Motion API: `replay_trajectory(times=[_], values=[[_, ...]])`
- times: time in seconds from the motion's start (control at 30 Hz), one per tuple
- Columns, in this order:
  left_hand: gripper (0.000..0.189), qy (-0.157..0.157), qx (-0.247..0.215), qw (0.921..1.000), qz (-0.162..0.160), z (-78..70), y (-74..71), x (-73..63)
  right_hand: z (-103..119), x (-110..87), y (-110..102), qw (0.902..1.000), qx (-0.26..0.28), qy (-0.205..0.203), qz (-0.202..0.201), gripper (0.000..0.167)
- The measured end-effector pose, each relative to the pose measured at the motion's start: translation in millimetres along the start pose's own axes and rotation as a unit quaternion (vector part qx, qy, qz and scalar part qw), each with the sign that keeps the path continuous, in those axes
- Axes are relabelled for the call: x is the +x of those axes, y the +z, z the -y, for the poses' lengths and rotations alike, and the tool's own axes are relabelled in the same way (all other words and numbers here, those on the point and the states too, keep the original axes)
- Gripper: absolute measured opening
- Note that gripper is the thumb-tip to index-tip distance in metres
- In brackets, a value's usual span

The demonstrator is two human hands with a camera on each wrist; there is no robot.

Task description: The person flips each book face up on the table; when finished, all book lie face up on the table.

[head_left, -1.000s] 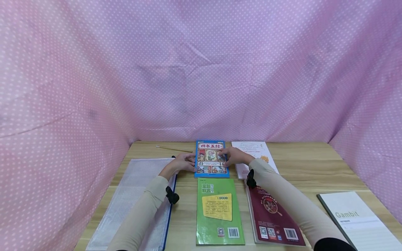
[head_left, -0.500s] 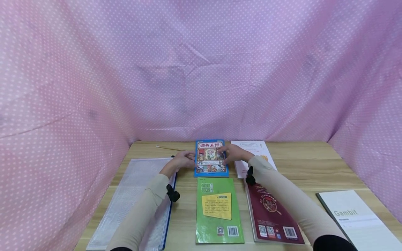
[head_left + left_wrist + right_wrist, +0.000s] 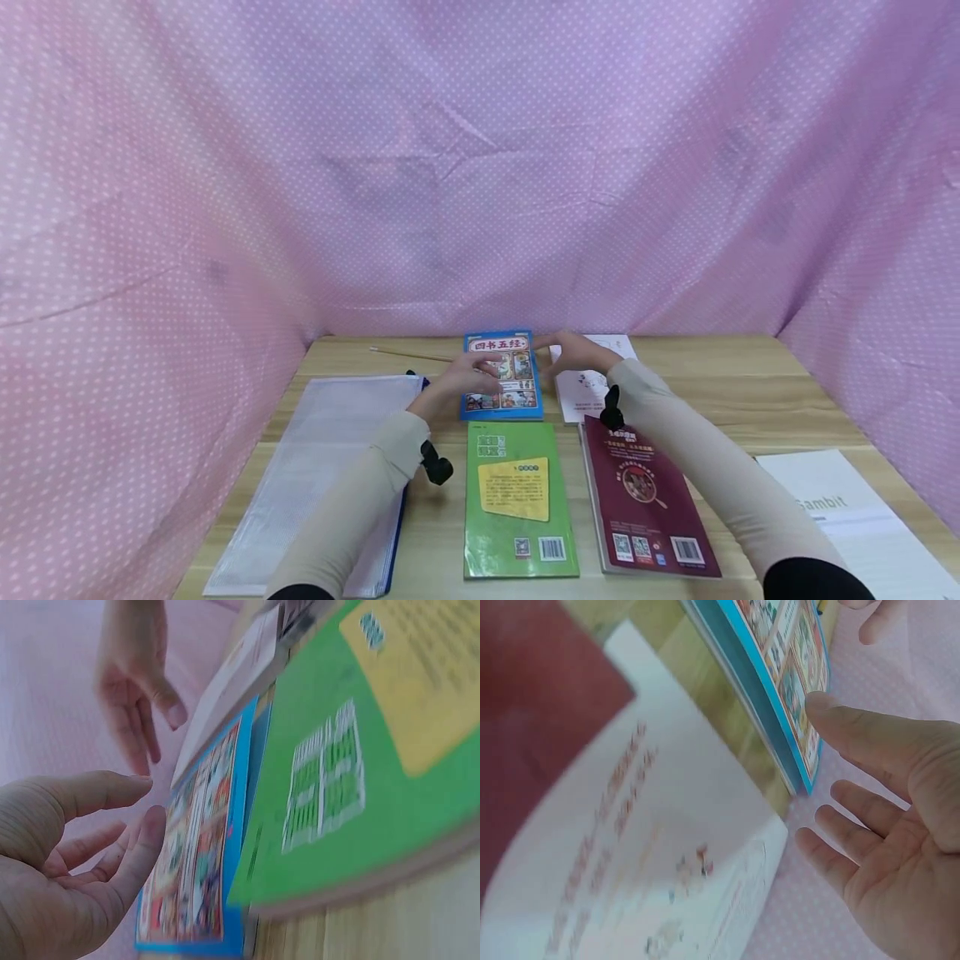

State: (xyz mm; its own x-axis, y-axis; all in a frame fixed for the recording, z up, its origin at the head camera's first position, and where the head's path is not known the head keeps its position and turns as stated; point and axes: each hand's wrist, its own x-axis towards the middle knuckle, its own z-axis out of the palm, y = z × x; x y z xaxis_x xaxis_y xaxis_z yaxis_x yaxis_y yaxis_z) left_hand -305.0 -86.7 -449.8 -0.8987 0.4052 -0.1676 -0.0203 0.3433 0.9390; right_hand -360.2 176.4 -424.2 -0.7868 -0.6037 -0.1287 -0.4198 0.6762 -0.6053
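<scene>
A blue-bordered book with picture panels (image 3: 517,401) lies flat at the back middle of the table. My left hand (image 3: 467,377) hovers over its left side, fingers relaxed and holding nothing. In the left wrist view that hand's thumb and fingers (image 3: 142,840) are spread apart in front of the cover. My right hand (image 3: 579,353) is off the book's right edge, above a white book (image 3: 581,396) whose upper part it hides. The right wrist view shows its fingers (image 3: 847,832) extended with nothing between them.
A green book (image 3: 521,546) lies in front of the blue one, with a maroon book (image 3: 648,525) to its right. A white zip folder (image 3: 300,475) lies left, a pencil (image 3: 411,354) behind it. A notebook marked Gambit (image 3: 862,517) is at the right edge.
Both hands have come off the blue book's edges. The left has moved right over its cover; the right has drawn away to the right over the white book.
</scene>
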Motion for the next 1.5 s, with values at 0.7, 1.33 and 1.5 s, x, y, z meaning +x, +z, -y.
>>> replay_trajectory(times=[0.7,1.33,1.5], values=[[0.077,0.003,-0.065,0.9977,0.021,-7.2,89.2,28.3,-56,-66.7,-42,0.9968,-0.014,0.069,-0.038,0.067],[0.091,0.011,-0.017,0.9998,-0.001,-10.6,112.4,33.3,-106,-89.8,-36,0.9897,-0.008,0.125,-0.071,0.074],[0.092,0.013,0.005,0.9999,-0.004,-8.4,111.9,35.7,-110,-89.2,-33,0.9896,0.003,0.123,-0.075,0.074]])
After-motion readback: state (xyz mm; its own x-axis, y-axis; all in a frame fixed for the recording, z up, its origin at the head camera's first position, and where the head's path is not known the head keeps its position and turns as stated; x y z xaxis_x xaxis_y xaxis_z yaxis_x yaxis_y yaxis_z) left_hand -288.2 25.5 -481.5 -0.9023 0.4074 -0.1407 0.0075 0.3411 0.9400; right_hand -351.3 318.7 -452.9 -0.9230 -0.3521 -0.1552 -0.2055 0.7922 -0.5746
